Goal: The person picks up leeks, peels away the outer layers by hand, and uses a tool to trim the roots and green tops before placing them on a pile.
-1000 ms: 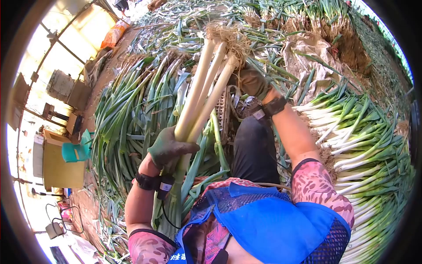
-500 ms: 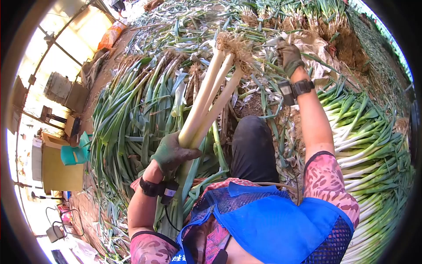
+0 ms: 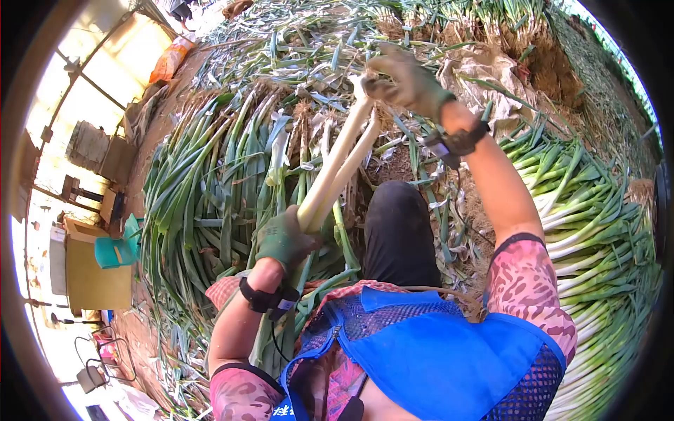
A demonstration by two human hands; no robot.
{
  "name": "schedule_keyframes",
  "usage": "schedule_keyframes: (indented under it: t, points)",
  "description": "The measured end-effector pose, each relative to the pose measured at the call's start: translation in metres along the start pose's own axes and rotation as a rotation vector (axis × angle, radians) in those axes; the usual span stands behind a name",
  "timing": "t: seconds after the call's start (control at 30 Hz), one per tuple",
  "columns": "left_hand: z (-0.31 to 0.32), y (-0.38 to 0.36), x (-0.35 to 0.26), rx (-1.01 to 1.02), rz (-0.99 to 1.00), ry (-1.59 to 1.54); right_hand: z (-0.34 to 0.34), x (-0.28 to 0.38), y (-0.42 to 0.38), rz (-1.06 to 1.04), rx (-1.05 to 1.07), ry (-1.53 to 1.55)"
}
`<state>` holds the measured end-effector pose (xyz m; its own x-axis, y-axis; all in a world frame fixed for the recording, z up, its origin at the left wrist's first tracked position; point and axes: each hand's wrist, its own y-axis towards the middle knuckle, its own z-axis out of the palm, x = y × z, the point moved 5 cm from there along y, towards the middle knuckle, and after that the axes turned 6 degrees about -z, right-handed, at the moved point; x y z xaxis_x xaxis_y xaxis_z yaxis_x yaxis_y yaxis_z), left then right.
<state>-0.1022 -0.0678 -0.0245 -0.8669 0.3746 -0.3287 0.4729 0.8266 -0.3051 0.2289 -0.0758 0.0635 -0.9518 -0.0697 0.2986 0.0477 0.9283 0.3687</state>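
Observation:
Gloved in green, my left hand (image 3: 284, 240) is wrapped round the lower part of a few leeks (image 3: 337, 165), whose white stalks slant up and to the right. At their root end is my right hand (image 3: 407, 81), also gloved and smeared by motion. It covers most of the roots, and whether its fingers grip anything is hidden. A dark-trousered knee (image 3: 400, 231) shows just right of the stalks.
Untrimmed leeks (image 3: 203, 182) lie piled on the left. Rows of pale-stalked leeks (image 3: 590, 245) lie on the right. Leaf scraps (image 3: 295, 52) and a crumpled sack (image 3: 491, 74) are ahead. A teal container (image 3: 118, 245) stands far left.
My right hand has moved left onto the root end of the leeks, which was uncovered before. The bushy roots no longer show. My left hand keeps its hold and has shifted slightly.

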Motion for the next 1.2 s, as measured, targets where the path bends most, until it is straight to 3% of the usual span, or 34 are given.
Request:
schedule_keyframes:
  t: [0.07,0.1,0.17,0.27,0.33,0.37,0.4,0.43,0.47,0.57,0.63,0.7,0.8,0.9,0.93,1.03,1.07,1.17,1.2]
  points:
    - [0.004,-0.002,-0.005,-0.002,-0.001,0.061,0.01,0.029,0.004,0.011,0.079,-0.201]
    - [0.004,-0.003,-0.005,0.0,0.001,0.052,0.017,0.017,0.014,0.026,0.297,-0.055]
    - [0.002,-0.005,-0.006,0.001,0.003,0.031,0.02,0.025,0.011,0.178,0.465,0.178]
    - [-0.007,-0.009,-0.013,0.019,0.015,0.027,0.032,0.001,0.019,0.054,0.227,0.047]
    - [-0.003,-0.012,-0.007,0.037,0.034,0.029,0.005,-0.057,0.024,0.11,-0.273,-0.244]
    - [-0.005,-0.013,-0.001,0.034,0.045,0.032,-0.022,-0.086,0.014,0.327,-0.319,-0.183]
    - [-0.007,-0.016,0.006,0.058,0.085,-0.052,-0.048,-0.093,0.003,0.572,-0.129,-0.258]
    - [-0.009,-0.015,0.011,0.057,0.068,-0.059,-0.057,-0.117,-0.008,0.694,-0.071,-0.266]
    - [-0.009,-0.015,0.014,0.06,0.051,-0.071,-0.034,-0.205,-0.011,0.609,-0.022,-0.503]
    - [-0.004,-0.008,0.014,0.026,0.033,-0.031,-0.042,-0.06,-0.03,0.358,-0.2,0.197]
    - [0.003,-0.003,0.012,-0.006,0.027,0.028,-0.018,-0.006,-0.029,0.13,-0.006,0.445]
    - [0.01,-0.005,0.008,-0.071,0.029,0.081,0.008,0.021,-0.035,0.284,0.055,0.558]
    - [0.016,-0.008,0.004,-0.136,0.025,0.141,0.031,0.011,-0.032,0.257,-0.054,0.419]
    - [0.021,-0.01,0.006,-0.18,0.049,0.163,0.047,-0.001,-0.028,0.249,-0.134,0.486]
    - [0.022,-0.011,0.005,-0.179,0.055,0.166,0.03,0.016,-0.031,0.271,-0.134,0.358]
    - [0.028,-0.009,0.007,-0.183,0.068,0.175,0.038,0.009,-0.024,-0.053,-0.183,-0.101]
    - [0.03,-0.008,0.007,-0.186,0.073,0.177,0.04,0.005,-0.025,0.062,-0.094,-0.131]
    - [0.036,-0.009,0.004,-0.185,0.091,0.16,0.046,-0.006,-0.013,0.243,0.337,0.37]
    - [0.036,-0.01,0.004,-0.172,0.086,0.156,0.053,-0.009,-0.015,0.299,0.367,0.525]
